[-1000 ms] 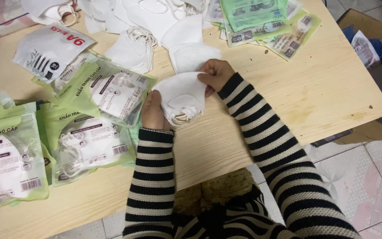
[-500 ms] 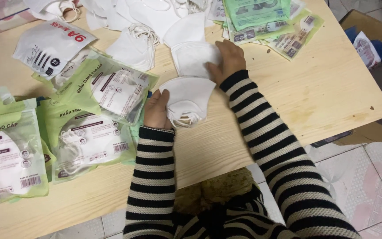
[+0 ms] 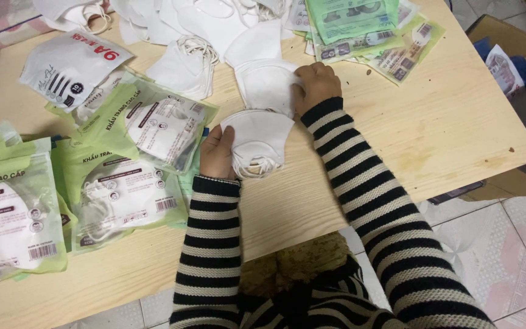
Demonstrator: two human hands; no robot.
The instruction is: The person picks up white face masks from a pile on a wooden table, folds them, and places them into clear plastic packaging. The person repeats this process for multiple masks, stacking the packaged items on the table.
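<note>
A: So, how far along is the work with the masks?

B: Judging by how things lie, it is partway. One person in striped sleeves sits at a pale wooden surface (image 3: 433, 140). The left hand (image 3: 216, 153) grips the left edge of a small stack of folded white masks (image 3: 260, 143) lying on the surface, thumb on top and fingers curled under. The right hand (image 3: 315, 85) lies just beyond it, fingers bent and pressed down on another folded white mask (image 3: 266, 82) at the near edge of the loose heap.

A: What looks finished, and what is left?

B: To the left lie sealed green-and-clear packets (image 3: 117, 195), each with a white mask inside; these look done. At the far side a heap of loose white masks (image 3: 184, 30) is not yet bagged, and at far right a fan of flat green empty bags (image 3: 360, 24) waits.

A: How many of each?

B: I count about four filled green packets, though they overlap, so there may be more. One white flat pouch (image 3: 71, 64) lies at far left. The loose masks and the empty bags overlap too much to count. The stack under the left hand holds a few masks, judging by the bunched ear loops; I cannot tell exactly
</note>
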